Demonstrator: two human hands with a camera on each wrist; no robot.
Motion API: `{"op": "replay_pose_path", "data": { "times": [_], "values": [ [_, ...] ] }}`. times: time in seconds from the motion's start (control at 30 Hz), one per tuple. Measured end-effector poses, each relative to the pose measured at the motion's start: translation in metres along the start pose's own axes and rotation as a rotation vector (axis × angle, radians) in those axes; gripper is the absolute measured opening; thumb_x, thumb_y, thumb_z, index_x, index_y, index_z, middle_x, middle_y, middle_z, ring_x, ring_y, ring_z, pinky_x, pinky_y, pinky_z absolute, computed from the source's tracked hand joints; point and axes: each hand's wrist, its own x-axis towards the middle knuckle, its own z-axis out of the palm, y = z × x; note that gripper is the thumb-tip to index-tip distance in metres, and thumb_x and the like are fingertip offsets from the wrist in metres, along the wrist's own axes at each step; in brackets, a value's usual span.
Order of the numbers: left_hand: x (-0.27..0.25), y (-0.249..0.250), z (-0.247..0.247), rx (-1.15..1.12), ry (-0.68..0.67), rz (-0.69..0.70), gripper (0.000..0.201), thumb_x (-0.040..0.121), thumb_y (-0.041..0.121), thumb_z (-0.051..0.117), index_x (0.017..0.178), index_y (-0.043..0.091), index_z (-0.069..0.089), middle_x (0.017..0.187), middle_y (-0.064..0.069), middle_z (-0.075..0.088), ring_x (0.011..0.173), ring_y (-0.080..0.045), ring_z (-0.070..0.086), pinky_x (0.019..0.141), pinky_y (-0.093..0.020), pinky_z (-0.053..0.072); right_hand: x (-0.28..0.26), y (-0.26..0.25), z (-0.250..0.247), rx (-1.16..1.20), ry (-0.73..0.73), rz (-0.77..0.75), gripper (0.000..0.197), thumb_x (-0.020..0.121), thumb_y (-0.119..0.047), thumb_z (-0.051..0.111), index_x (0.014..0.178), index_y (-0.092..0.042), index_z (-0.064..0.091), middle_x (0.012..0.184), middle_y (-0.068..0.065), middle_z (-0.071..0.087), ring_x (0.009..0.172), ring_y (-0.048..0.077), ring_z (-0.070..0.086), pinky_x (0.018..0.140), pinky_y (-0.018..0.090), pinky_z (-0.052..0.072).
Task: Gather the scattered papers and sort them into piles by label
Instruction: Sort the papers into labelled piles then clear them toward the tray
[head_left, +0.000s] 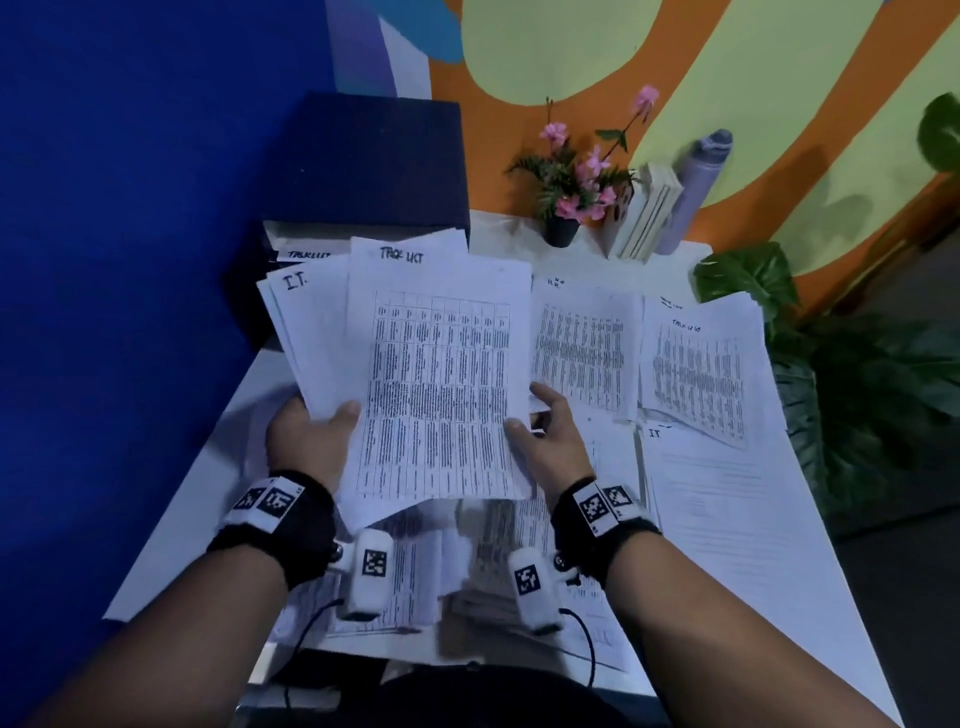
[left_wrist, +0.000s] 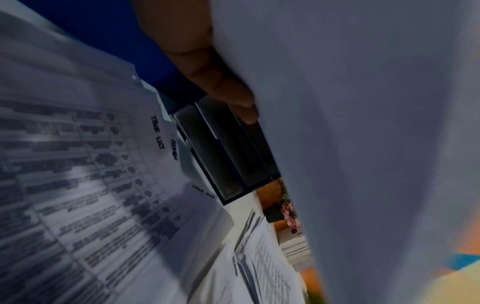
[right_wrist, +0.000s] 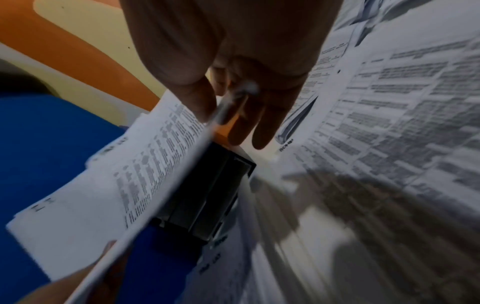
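Note:
My left hand (head_left: 332, 423) grips the lower left corner of a fanned stack of papers (head_left: 311, 332) lifted above the table, thumb on top; the back sheets read "I.T.". The front sheet (head_left: 441, 384) carries a printed table and the label "TASK LIST". My right hand (head_left: 535, 421) pinches that sheet's right edge, thumb on top and fingers underneath. In the right wrist view the sheet edge (right_wrist: 161, 164) runs between thumb and straight fingers (right_wrist: 262, 123). On the table lie an "H.R." pile (head_left: 582, 353), a "TASK LIST" pile (head_left: 696, 374) and an "I.T." pile (head_left: 727, 509).
Loose printed sheets (head_left: 493, 551) lie under my wrists. A dark blue box (head_left: 363, 161) stands at the back left over more labelled papers (head_left: 306, 254). A flower pot (head_left: 563, 228), books (head_left: 644, 218) and a grey bottle (head_left: 696, 192) line the back; leafy plants (head_left: 831, 395) crowd the right.

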Motion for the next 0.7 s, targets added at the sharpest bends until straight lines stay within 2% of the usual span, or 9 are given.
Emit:
{"op": "replay_pose_path", "data": {
  "times": [0.07,0.17,0.23,0.37,0.4,0.47,0.53,0.6,0.7],
  "values": [
    [-0.002,-0.003,0.013,0.007,-0.012,-0.022,0.023,0.087,0.018,0.068,0.107,0.007,0.066,0.101,-0.007,0.071,0.092,-0.022,0.066,0.082,-0.030,0.049,-0.002,0.010,-0.011,-0.106,0.036,0.006,0.036,0.093,-0.014,0.059,0.126,-0.026,0.048,0.089,0.002,0.061,0.068,0.015,0.061,0.059,0.028,0.055],
    [-0.010,-0.009,0.033,0.106,-0.078,0.003,0.024,0.092,0.018,0.060,0.112,0.007,0.064,0.107,-0.008,0.069,0.097,-0.023,0.064,0.083,-0.027,0.044,0.004,0.020,-0.031,-0.192,0.189,0.031,0.007,0.094,-0.013,0.057,0.100,-0.018,0.056,0.081,0.006,0.063,0.068,0.026,0.065,0.056,0.032,0.058],
    [-0.017,-0.011,0.047,0.141,-0.121,0.021,0.023,0.090,0.013,0.061,0.112,0.006,0.065,0.108,-0.009,0.069,0.097,-0.023,0.064,0.084,-0.029,0.046,0.010,0.024,-0.048,-0.204,0.262,0.047,0.006,0.095,-0.013,0.055,0.089,-0.015,0.055,0.079,0.015,0.066,0.065,0.029,0.065,0.055,0.034,0.059],
    [-0.031,-0.013,0.070,0.140,-0.129,-0.018,0.020,0.087,0.014,0.066,0.106,0.007,0.066,0.101,-0.007,0.069,0.090,-0.022,0.064,0.084,-0.033,0.051,0.023,0.033,-0.089,-0.376,0.346,0.034,0.009,0.096,-0.016,0.051,0.100,-0.010,0.055,0.081,0.006,0.063,0.076,0.027,0.061,0.067,0.027,0.047],
    [-0.034,-0.014,0.075,0.149,-0.129,-0.026,0.020,0.086,0.014,0.067,0.105,0.008,0.067,0.099,-0.006,0.069,0.087,-0.022,0.063,0.082,-0.032,0.050,0.025,0.035,-0.098,-0.382,0.371,0.032,0.009,0.097,-0.015,0.049,0.104,-0.011,0.052,0.077,0.004,0.060,0.071,0.024,0.059,0.063,0.023,0.044],
    [-0.038,-0.014,0.083,0.184,-0.137,-0.038,0.020,0.086,0.017,0.067,0.105,0.009,0.067,0.098,-0.005,0.069,0.085,-0.021,0.062,0.080,-0.030,0.049,0.028,0.035,-0.116,-0.352,0.432,0.030,0.013,0.098,-0.010,0.046,0.110,-0.014,0.044,0.067,0.000,0.052,0.055,0.016,0.052,0.046,0.017,0.039],
    [-0.041,-0.015,0.090,0.222,-0.146,-0.049,0.020,0.087,0.020,0.067,0.104,0.010,0.066,0.099,-0.006,0.069,0.086,-0.023,0.062,0.080,-0.031,0.050,0.031,0.034,-0.137,-0.360,0.493,0.026,0.015,0.098,-0.007,0.044,0.111,-0.013,0.041,0.064,0.000,0.049,0.051,0.016,0.049,0.040,0.021,0.034],
    [-0.043,-0.017,0.097,0.255,-0.159,-0.060,0.021,0.088,0.022,0.066,0.105,0.011,0.065,0.103,-0.006,0.070,0.090,-0.026,0.064,0.083,-0.034,0.052,0.042,0.032,-0.163,-0.414,0.513,0.036,0.017,0.096,-0.001,0.041,0.106,-0.011,0.048,0.072,0.004,0.053,0.058,0.020,0.050,0.046,0.022,0.034],
    [-0.047,-0.019,0.106,0.294,-0.185,-0.084,0.023,0.090,0.020,0.062,0.111,0.010,0.063,0.111,-0.008,0.068,0.098,-0.029,0.063,0.088,-0.035,0.051,0.068,0.033,-0.205,-0.487,0.491,0.071,0.034,0.087,0.009,0.040,0.104,-0.005,0.065,0.100,0.015,0.064,0.078,0.029,0.060,0.069,0.029,0.051]
  ]
}}
